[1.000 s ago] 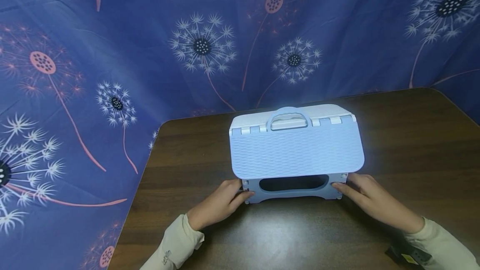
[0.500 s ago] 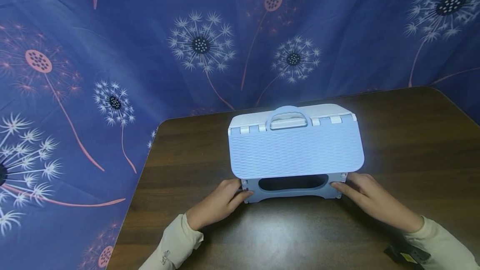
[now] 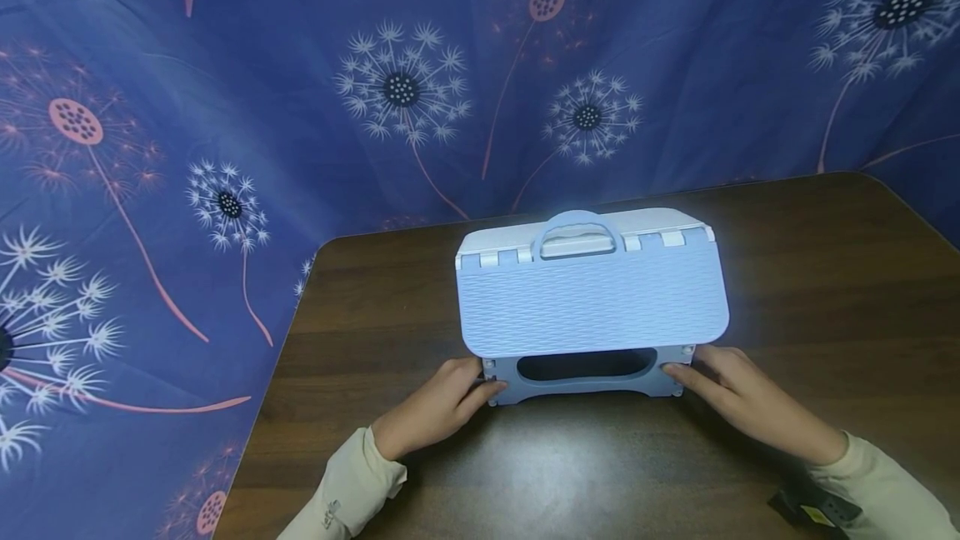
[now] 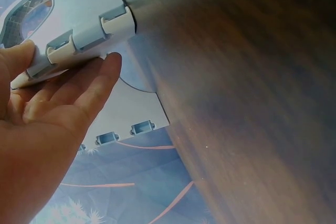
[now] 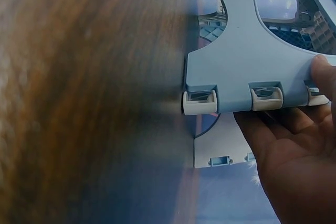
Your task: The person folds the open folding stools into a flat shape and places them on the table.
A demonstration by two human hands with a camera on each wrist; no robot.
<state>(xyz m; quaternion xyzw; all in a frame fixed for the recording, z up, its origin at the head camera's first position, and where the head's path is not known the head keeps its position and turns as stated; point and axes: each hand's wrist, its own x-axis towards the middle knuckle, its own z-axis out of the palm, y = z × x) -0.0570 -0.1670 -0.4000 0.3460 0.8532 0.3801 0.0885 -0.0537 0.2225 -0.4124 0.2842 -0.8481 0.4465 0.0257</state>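
A light blue and white plastic folding step stool (image 3: pixel 592 298) stands on the table, its woven-textured blue top sloping down toward me and a carrying handle (image 3: pixel 577 232) at the upper fold. My left hand (image 3: pixel 435 407) grips the left front edge of the stool's blue leg panel; in the left wrist view the thumb lies on the panel's face and the fingers reach behind the hinged edge. On the other side, my right hand (image 3: pixel 742 394) holds the right edge of that panel, thumb in front and fingers behind. White hinge clips (image 5: pixel 268 98) line the edge there.
The dark brown wooden table (image 3: pixel 375 298) extends around the stool. Behind it and to the left hangs a blue cloth (image 3: pixel 300 65) with dandelion prints. A black strap-like item (image 3: pixel 813 511) is by the right sleeve.
The head view has shifted very slightly. Both hands keep their hold on the step stool, which stays where it was.
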